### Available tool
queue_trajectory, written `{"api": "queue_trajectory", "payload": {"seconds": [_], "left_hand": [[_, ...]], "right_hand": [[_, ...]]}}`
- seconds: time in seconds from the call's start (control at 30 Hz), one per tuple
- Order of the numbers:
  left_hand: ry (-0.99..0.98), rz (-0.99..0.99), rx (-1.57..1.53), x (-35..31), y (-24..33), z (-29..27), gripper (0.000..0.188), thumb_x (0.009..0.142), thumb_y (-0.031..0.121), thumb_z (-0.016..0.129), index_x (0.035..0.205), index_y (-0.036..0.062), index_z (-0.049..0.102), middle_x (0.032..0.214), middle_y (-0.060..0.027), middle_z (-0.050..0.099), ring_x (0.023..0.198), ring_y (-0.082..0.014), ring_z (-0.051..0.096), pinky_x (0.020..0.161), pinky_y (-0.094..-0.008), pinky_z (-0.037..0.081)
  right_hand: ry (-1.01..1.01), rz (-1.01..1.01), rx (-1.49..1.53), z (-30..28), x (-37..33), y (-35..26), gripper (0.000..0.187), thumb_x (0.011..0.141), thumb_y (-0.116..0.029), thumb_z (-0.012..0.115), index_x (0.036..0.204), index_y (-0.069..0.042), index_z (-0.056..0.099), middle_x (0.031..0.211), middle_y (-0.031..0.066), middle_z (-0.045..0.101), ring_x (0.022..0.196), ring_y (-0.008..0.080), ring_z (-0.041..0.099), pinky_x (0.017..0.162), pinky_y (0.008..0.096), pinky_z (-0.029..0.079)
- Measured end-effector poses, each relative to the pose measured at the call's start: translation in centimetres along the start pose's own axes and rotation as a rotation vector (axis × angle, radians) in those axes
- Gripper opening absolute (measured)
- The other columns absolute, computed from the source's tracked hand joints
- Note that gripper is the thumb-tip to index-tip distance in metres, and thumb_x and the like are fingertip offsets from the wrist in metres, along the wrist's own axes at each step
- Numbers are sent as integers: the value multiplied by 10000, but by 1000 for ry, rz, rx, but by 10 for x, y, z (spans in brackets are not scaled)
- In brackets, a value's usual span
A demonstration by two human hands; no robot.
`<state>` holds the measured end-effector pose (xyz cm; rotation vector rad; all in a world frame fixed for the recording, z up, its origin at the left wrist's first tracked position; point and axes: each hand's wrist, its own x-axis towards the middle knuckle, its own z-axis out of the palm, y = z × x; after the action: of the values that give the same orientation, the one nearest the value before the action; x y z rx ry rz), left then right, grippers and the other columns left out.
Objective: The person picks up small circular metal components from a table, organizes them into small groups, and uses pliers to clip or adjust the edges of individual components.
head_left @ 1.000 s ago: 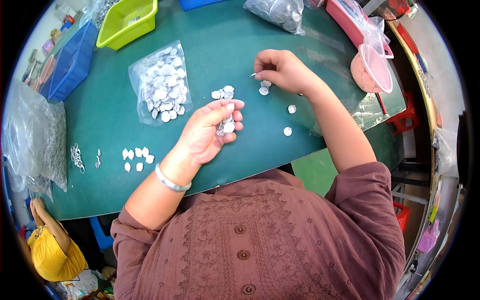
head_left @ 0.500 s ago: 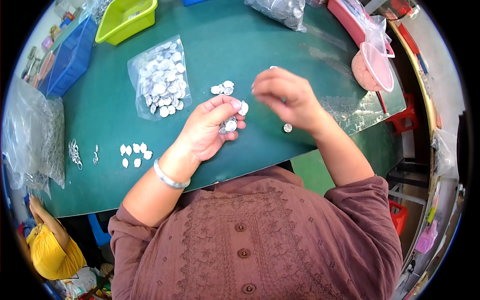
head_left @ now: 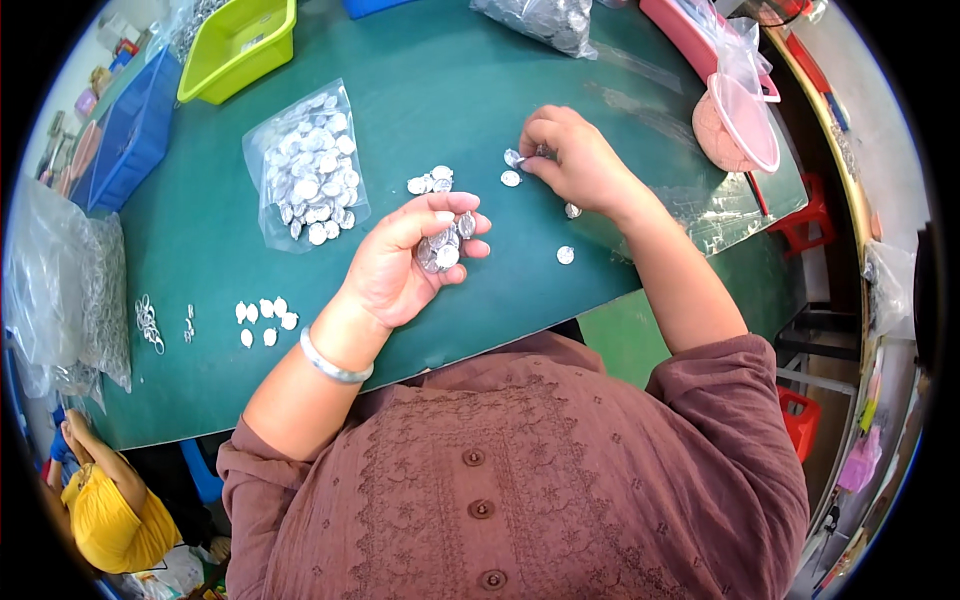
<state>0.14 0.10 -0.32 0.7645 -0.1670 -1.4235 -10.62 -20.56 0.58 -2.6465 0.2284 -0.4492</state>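
My left hand [head_left: 392,258], palm up with curled fingers, cradles several small round silver medal charms [head_left: 440,247]. Out to the right, the fingertips of my right hand [head_left: 572,160] pinch at a silver medal [head_left: 513,158] at the table top. Another medal [head_left: 511,178] lies just below it, and a further one [head_left: 566,255] rests nearer the table's front edge. Beyond my left hand sits a small cluster of medals [head_left: 432,180]. A clear plastic bag [head_left: 310,170] full of such medals lies to the left.
Several medals [head_left: 267,308] lie spread at the left, beside small metal links [head_left: 189,322] and a little chain pile [head_left: 148,325]. Around the green table [head_left: 440,90] stand a lime basket [head_left: 238,50], a blue bin [head_left: 130,135] and a pink basket [head_left: 735,125]. A person in yellow [head_left: 120,515] is at lower left.
My right hand has come down to the medals at the right, its fingers now pinching. My left thumb and fingers no longer hold one medal up; the medals rest together in that hand.
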Motion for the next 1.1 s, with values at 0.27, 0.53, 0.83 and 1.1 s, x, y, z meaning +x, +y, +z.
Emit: {"api": "queue_trajectory", "payload": {"seconds": [0.27, 0.53, 0.83, 1.1], "left_hand": [[61, -27, 104, 0, -2, 6, 221, 848, 212, 541, 971, 30, 558, 775, -41, 559, 681, -146, 545, 512, -221, 414], [75, 7, 202, -1, -5, 3, 115, 836, 156, 566, 911, 69, 561, 751, -26, 551, 655, -122, 527, 498, -210, 377], [100, 39, 192, 0, -4, 7, 50, 817, 105, 549, 851, 72, 534, 779, -52, 555, 671, -136, 539, 503, -226, 408], [5, 43, 31, 1, -2, -3, 66, 780, 115, 547, 788, 86, 489, 825, -99, 547, 726, -190, 539, 503, -245, 431]], "right_hand": [[199, -330, 251, 0, -13, -38, 139, 656, 37, 619, 757, -36, 556, 767, 60, 563, 740, 242, 541, 610, 319, 448], [225, -387, 216, 2, -14, -49, 193, 654, 43, 605, 824, -39, 564, 836, 79, 565, 769, 258, 539, 658, 348, 447], [143, -28, -38, 4, -6, -2, 115, 749, -53, 558, 843, -60, 624, 841, 73, 553, 843, 257, 514, 753, 345, 431], [32, -79, -172, 11, 3, 3, 131, 717, -73, 626, 846, -55, 620, 872, 67, 527, 867, 263, 472, 784, 347, 389]]}}
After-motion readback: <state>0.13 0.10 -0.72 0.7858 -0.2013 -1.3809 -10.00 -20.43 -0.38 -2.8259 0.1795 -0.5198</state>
